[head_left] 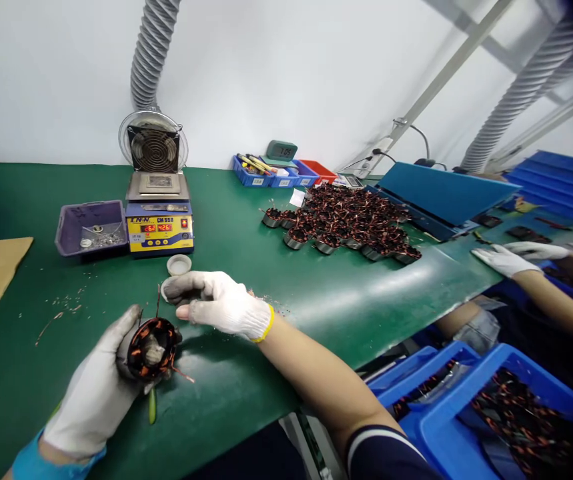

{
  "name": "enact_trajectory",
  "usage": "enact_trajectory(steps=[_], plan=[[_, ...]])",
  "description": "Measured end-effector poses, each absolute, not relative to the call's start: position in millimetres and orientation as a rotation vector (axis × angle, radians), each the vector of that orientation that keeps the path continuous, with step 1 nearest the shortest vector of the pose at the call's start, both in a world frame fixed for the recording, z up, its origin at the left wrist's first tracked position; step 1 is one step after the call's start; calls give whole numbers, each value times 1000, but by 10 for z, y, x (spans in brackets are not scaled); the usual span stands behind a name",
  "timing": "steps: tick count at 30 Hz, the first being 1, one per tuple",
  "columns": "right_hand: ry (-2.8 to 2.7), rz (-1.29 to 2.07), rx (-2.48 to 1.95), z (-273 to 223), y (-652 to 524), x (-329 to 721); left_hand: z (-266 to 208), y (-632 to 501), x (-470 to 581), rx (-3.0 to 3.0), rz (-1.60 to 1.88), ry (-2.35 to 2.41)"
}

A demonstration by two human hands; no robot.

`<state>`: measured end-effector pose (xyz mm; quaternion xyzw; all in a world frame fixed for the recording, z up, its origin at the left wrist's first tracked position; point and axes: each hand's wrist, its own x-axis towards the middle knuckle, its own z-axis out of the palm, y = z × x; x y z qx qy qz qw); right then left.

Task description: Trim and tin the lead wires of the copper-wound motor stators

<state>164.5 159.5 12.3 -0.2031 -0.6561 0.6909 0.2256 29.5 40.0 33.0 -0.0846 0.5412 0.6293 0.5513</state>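
My left hand [97,390], in a white glove, grips a round copper-wound motor stator [152,348] just above the green bench mat [316,300]. Thin wire ends stick up from the stator. My right hand [216,301], also gloved, hovers just above and to the right of the stator with its fingers curled near one wire end; I cannot tell whether it pinches the wire. A small white cup [179,265] sits just beyond my right hand.
A yellow-and-blue solder pot [159,223] with a red display stands behind, with a fan [154,148] and grey duct above. A purple tray [91,228] lies to its left. A heap of stators [351,223] lies at right. Blue bins [491,407] sit at lower right. A co-worker's gloved hands [511,257] rest at far right.
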Motion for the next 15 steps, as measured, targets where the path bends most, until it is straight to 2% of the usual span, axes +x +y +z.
enact_trajectory(steps=[7,15], plan=[[-1889,1771,-530,262,1579,1615,185,341,313,-25,1460,1169],[-2144,1318,-312,467,1556,1847,76,209,242,48,1354,1230]])
